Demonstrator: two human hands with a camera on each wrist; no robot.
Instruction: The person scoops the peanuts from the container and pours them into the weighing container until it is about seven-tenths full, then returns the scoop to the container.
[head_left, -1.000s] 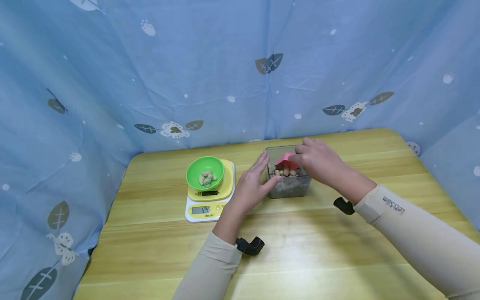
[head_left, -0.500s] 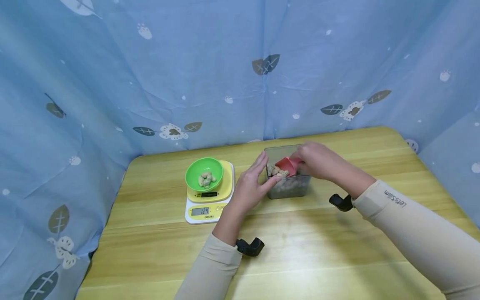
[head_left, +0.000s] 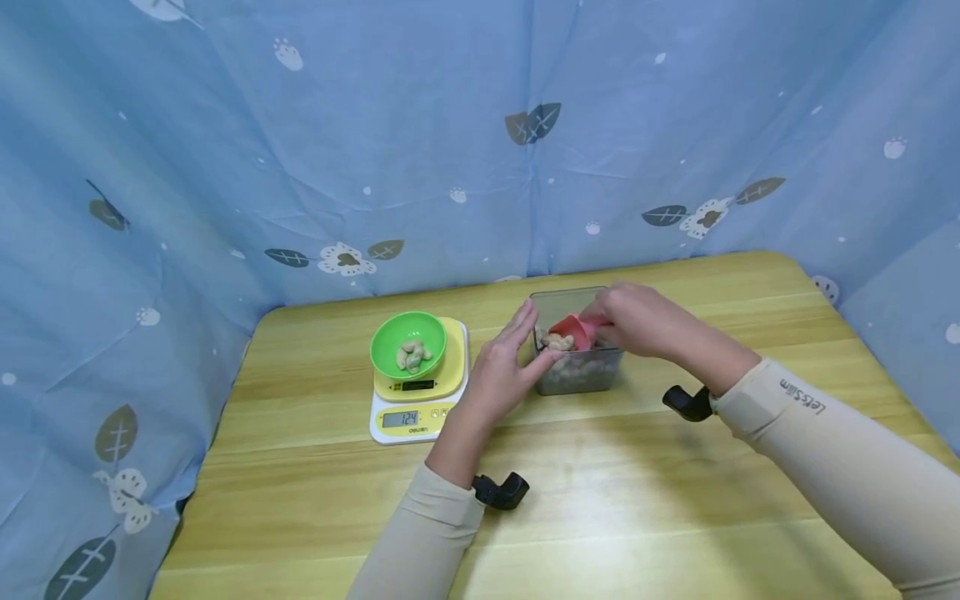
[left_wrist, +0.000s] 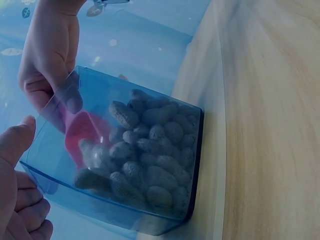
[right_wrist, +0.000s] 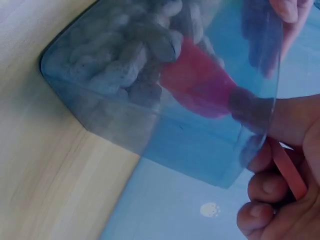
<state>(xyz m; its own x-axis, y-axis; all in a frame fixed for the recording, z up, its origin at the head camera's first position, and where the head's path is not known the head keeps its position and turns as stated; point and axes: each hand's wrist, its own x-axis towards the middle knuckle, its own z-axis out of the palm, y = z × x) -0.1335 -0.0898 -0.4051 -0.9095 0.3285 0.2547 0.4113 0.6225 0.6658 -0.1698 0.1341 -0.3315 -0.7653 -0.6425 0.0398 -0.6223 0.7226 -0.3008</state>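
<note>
Head view shows the right hand [head_left: 637,321] gripping a pink plastic scoop [head_left: 574,331] by its handle, its head among unshelled peanuts [head_left: 556,342] inside a clear, grey-tinted rectangular container [head_left: 577,379] on the pale wooden surface [head_left: 300,408]. The left hand [head_left: 498,375], fingers straight, touches the container's left side. Farther left, a round green bowl [head_left: 389,340] with several peanuts inside sits on a yellow-and-white digital scale [head_left: 451,385].

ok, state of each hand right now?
Left hand: open, at the side of the bin.
Right hand: holding the scoop by its handle.
</note>
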